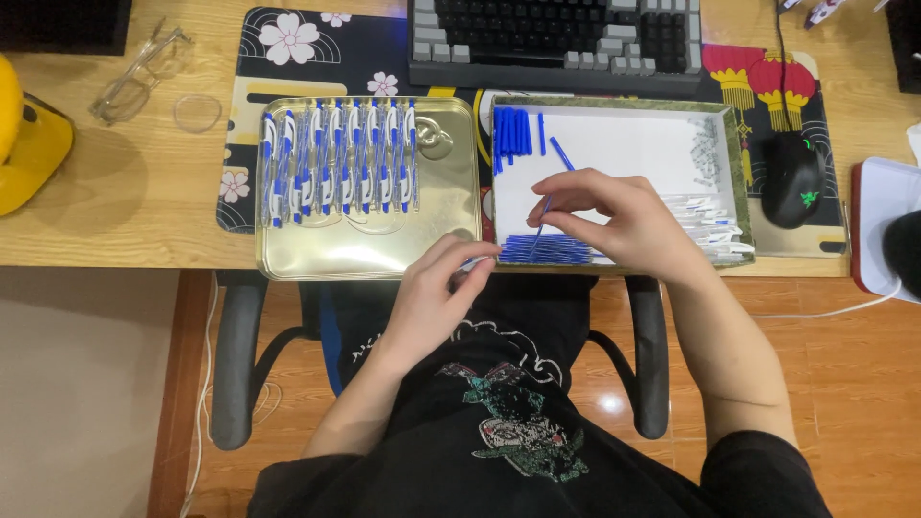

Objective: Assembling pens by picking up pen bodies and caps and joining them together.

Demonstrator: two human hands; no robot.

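My right hand [628, 225] reaches into a white-lined box [624, 144] and pinches a thin blue ink refill [543, 216] above a pile of blue refills [547, 251] at the box's front edge. My left hand [446, 288] hovers at the desk edge between the box and a gold metal tray [422, 240], fingers closed on a small pen part that is mostly hidden. Assembled white-and-blue pens [336, 163] lie in a row in the tray. Blue caps [510, 132], small clear springs [705, 149] and white pen barrels [715, 230] also sit in the box.
A keyboard [556, 38] lies behind the box on a patterned desk mat [307, 58]. A black mouse [792, 177] is to the right, glasses [139, 72] and a yellow object [29, 134] to the left. Chair armrests [235, 355] flank my lap.
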